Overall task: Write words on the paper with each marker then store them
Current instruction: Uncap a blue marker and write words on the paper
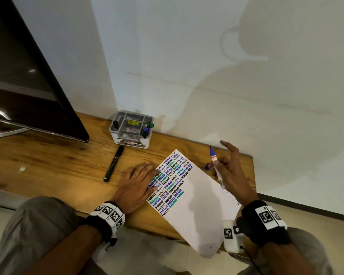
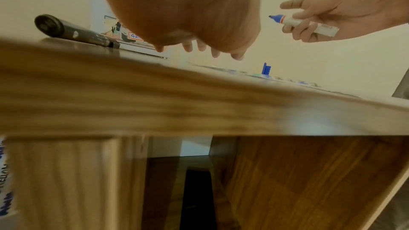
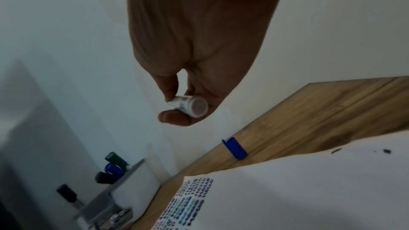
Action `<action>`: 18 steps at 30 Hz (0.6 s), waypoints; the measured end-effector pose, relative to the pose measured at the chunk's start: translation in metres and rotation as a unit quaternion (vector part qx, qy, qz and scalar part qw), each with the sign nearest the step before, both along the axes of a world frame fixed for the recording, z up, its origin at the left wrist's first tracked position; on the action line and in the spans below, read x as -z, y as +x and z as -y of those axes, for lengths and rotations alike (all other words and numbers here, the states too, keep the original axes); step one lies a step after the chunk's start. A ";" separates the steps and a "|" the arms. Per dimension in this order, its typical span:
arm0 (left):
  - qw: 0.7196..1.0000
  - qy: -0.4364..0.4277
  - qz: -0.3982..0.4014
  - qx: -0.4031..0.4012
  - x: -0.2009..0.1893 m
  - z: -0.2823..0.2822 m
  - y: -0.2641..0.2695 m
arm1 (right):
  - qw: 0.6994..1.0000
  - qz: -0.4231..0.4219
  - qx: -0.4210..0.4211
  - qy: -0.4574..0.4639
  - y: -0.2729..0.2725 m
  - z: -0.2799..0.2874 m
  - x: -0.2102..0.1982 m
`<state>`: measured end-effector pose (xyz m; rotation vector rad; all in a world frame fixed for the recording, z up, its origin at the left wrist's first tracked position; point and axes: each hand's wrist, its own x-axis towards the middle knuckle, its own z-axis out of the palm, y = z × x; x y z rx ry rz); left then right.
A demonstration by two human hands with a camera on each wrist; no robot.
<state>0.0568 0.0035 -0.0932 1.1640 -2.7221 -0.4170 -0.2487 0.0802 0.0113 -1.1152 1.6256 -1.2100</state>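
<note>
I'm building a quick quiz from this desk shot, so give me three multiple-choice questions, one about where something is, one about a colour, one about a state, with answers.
1. Where does the black marker lie?
A. In the organizer box
B. On the desk, left of the paper
C. On the paper

2. What colour is the loose cap on the desk?
A. Blue
B. Red
C. Yellow

3. The marker in the right hand is:
A. Capped
B. Uncapped, tip showing
C. Lying in the box

Answers:
1 B, it rests on bare wood between the organizer box and the left hand, beside the paper.
2 A, it is blue in every view.
3 B, its blue tip is exposed.
</note>
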 end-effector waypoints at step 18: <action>0.999 -0.022 0.016 0.036 0.011 -0.003 0.003 | 0.994 0.050 -0.090 0.039 0.040 -0.021 0.065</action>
